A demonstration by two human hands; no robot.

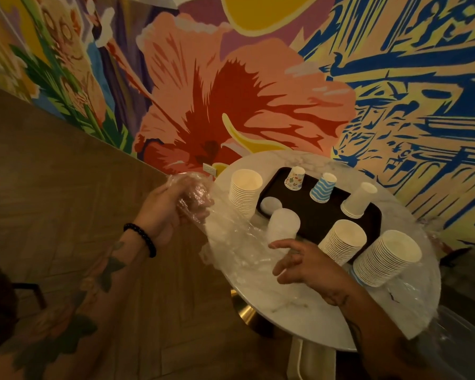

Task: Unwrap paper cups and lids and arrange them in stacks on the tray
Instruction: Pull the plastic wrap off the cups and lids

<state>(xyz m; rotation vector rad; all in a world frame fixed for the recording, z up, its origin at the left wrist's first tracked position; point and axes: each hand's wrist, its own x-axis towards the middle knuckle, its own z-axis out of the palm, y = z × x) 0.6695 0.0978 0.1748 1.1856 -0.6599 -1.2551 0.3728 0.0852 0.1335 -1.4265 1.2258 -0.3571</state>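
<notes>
A round white marble bench (299, 305) stands against a painted flower mural (231, 91). The left hand (170, 209) curls its fingers round the bunched clear plastic wrap (231, 242), which looks limp, light and clingy and is probably best pulled from that gathered end. The right hand (307, 263) spreads its fingers, empty, beside the translucent lid stack (283, 224) at the dark tray (321, 215) edge.

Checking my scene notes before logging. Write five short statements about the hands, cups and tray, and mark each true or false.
1. The left hand grips crumpled plastic wrap. True.
2. The right hand holds a cup. False: its fingers are spread over the table and it holds nothing.
3. The blue-striped cups stand rim up. False: they stand rim down on the tray.
4. The tray is dark. True.
5. The floral cup stands on the tray. True.
</notes>
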